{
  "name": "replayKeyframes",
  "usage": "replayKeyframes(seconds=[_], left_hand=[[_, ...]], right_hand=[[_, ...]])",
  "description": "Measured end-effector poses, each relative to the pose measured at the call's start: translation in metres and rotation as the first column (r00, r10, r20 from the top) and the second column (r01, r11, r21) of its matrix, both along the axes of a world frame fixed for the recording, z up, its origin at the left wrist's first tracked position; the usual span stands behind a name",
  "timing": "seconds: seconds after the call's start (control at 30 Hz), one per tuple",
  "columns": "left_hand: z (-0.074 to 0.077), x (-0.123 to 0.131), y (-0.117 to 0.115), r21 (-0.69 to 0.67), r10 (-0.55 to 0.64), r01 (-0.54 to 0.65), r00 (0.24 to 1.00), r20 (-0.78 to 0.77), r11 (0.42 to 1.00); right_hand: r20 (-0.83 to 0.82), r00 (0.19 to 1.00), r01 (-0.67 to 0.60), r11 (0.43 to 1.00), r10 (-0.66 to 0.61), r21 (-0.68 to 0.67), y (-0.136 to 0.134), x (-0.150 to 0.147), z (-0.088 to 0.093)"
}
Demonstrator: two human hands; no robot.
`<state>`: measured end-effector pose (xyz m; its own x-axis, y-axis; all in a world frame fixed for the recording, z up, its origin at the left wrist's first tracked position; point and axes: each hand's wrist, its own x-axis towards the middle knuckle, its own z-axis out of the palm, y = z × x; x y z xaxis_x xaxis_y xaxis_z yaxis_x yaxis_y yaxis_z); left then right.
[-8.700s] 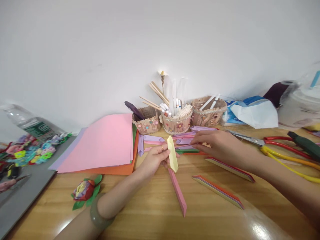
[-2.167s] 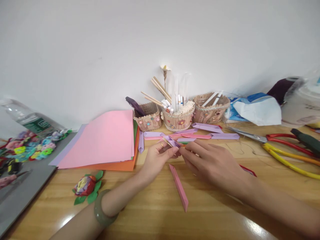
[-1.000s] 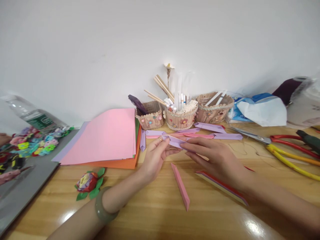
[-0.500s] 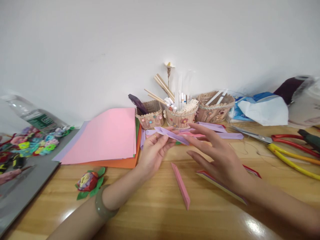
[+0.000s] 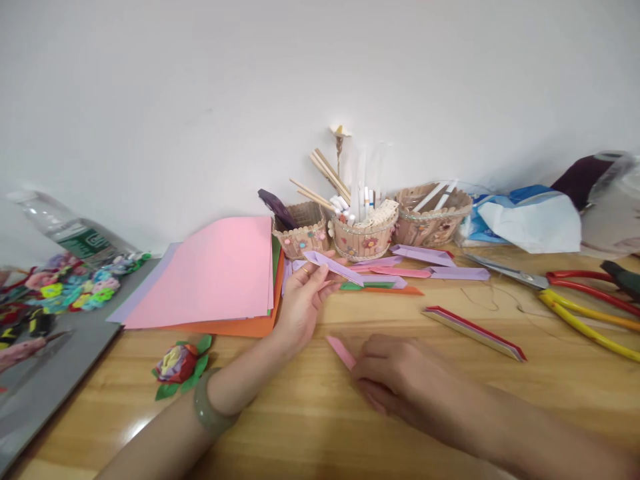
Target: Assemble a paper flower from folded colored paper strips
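Note:
My left hand (image 5: 307,300) is closed, pinching a folded purple paper strip (image 5: 335,268) between thumb and fingers above the table. Lower and to the right, my right hand (image 5: 400,373) has its fingers closed on a folded pink paper strip (image 5: 341,352) at the tabletop. Only the strip's far end shows clearly; the rest is mostly covered by the fingers. Right of that hand lies a folded strip with red and cream layers (image 5: 475,335). Behind the hands, several folded strips lie in a loose pile, among them a purple one (image 5: 423,255) and an orange one (image 5: 407,291).
Stacked colored paper (image 5: 210,273) lies left, near a paper flower (image 5: 177,363). Three decorated baskets (image 5: 365,240) stand along the wall. Scissors (image 5: 530,279) and yellow-handled pliers (image 5: 575,313) lie right. A grey board (image 5: 85,347) with craft pieces and a bottle (image 5: 75,233) are far left.
My right hand has left the purple strip, come down toward me and closed on the pink strip, whose far end has shifted left. My left hand still holds the purple strip.

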<state>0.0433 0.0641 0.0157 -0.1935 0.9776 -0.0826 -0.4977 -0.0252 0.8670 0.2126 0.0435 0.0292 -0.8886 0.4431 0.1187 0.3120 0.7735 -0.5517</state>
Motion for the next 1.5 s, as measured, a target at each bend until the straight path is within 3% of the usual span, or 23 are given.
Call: replayKeyframes(seconds=[0.17,0.23,0.3,0.43,0.57,0.7,0.8,0.9,1.07,1.23,1.5], left_hand=[[-0.004,-0.001,0.001,0.008,0.034,-0.033,0.997,-0.071,0.999],[-0.005,0.001,0.0,-0.002,-0.001,0.001,0.996,-0.089,1.0],[-0.005,0.004,-0.003,-0.033,-0.088,0.084,0.99,-0.113,0.996],[-0.008,0.009,-0.009,-0.049,-0.23,0.225,0.96,-0.157,0.973],[-0.011,0.011,-0.01,-0.018,-0.282,0.284,0.939,-0.197,0.959],[-0.013,0.01,-0.01,-0.02,-0.312,0.315,0.925,-0.215,0.949],[-0.012,0.01,-0.009,-0.023,-0.331,0.335,0.919,-0.215,0.942],[-0.012,0.011,-0.009,-0.022,-0.328,0.332,0.918,-0.221,0.943],[-0.011,0.012,-0.008,0.003,-0.312,0.323,0.916,-0.252,0.946],[-0.007,0.013,-0.01,0.005,-0.275,0.3,0.88,-0.388,0.954],[0.0,0.015,-0.011,-0.037,-0.31,0.331,0.831,-0.462,0.943]], right_hand=[[-0.189,0.97,0.116,0.977,-0.149,-0.176,0.019,0.011,0.035],[-0.349,0.884,0.262,0.948,-0.311,-0.18,0.029,0.015,0.044],[-0.428,0.82,0.354,0.924,-0.381,-0.144,0.037,0.018,0.045],[-0.314,0.861,0.427,0.904,-0.401,0.017,0.041,0.016,0.028],[-0.264,0.911,0.38,0.895,-0.317,0.233,0.039,0.01,0.01],[-0.287,0.921,0.347,0.89,-0.264,0.294,0.036,0.007,0.002],[-0.27,0.928,0.318,0.921,-0.255,0.224,0.035,0.007,0.001],[-0.232,0.929,0.301,0.953,-0.288,0.023,0.036,0.008,0.005],[-0.197,0.939,0.244,0.95,-0.282,-0.197,0.038,0.007,0.01],[-0.14,0.972,0.159,0.969,-0.187,-0.188,0.038,0.008,0.01],[-0.017,0.996,0.087,0.988,-0.09,-0.124,0.041,0.013,0.01]])
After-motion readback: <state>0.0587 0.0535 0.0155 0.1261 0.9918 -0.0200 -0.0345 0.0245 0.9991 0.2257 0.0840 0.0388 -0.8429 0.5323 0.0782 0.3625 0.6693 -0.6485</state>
